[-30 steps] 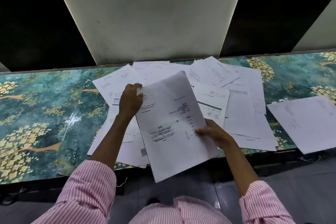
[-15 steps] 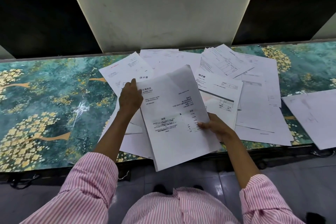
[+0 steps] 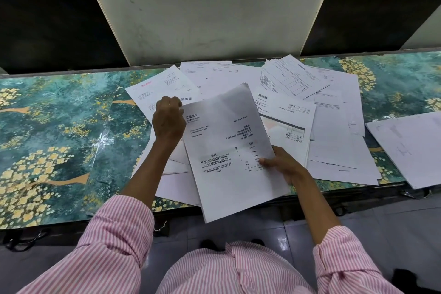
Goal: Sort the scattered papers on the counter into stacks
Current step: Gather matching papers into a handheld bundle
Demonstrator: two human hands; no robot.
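Mid-gather: right hand [image 3: 282, 166] pinches invoice bundle [image 3: 232, 150], left hand [image 3: 168, 120] pinches its top corner (edges uneven). Next: square bundle, find matching stack.

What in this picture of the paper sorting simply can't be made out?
Head view:
- Held bundle: sheet count hidden; only its top page shows.
- Counter papers beneath the bundle and left hand: covered by them.
- Right hand: fingers behind the bundle.
- Right-side sheet: cut off by the frame edge, print faint.
- Far sheets: print too small.
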